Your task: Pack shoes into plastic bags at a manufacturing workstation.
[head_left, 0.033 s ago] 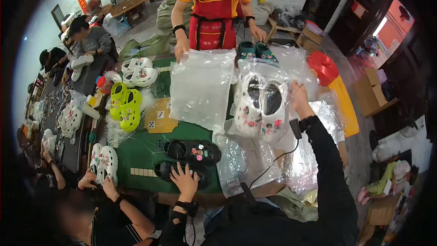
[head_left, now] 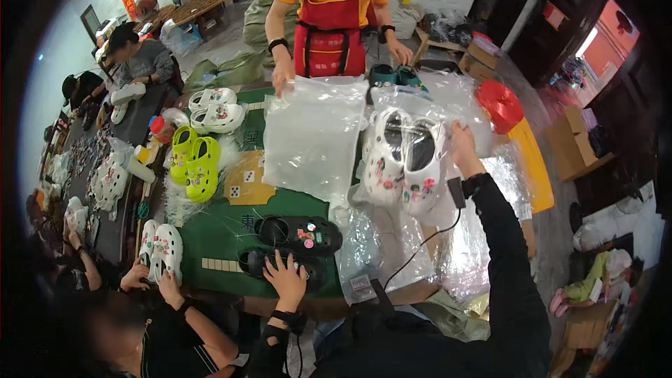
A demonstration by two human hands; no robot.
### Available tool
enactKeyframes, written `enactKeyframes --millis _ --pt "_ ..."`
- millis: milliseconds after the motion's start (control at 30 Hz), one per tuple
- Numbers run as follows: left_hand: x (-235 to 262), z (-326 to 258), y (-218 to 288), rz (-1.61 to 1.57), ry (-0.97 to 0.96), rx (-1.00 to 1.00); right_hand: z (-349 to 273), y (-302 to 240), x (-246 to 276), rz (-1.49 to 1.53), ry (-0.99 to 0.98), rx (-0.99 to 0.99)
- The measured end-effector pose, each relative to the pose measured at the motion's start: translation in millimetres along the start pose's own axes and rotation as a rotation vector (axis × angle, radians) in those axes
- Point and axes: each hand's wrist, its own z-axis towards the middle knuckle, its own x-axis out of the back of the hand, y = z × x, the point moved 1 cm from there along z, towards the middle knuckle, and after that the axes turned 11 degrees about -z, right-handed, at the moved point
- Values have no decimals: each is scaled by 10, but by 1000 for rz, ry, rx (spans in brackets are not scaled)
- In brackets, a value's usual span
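Lying just left of right grip: bagged white clogs.

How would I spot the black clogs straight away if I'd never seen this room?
Find the green tabletop in the middle. At its near edge, the wearer's left hand lies over the nearer of two black clogs. Their black colour sets them apart from the white clogs and lime-green clogs nearby.

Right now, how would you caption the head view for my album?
Left fingers rest on a black clog, right fingers beside plastic-covered white clogs.
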Motion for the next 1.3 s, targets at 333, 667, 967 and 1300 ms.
enactKeyframes --millis 333,667,967,1300 --pt "-78 169 27 -2 41 -74 1993 528 17 -120 93 75" --pt "63 125 24 43 -15 1 2010 288 -776 57 -91 115" --pt "-4 143 68 45 -73 24 2202 237 -597 -365 331 -6" --pt "49 160 109 57 -66 30 1943 689 -658 -1110 57 184"
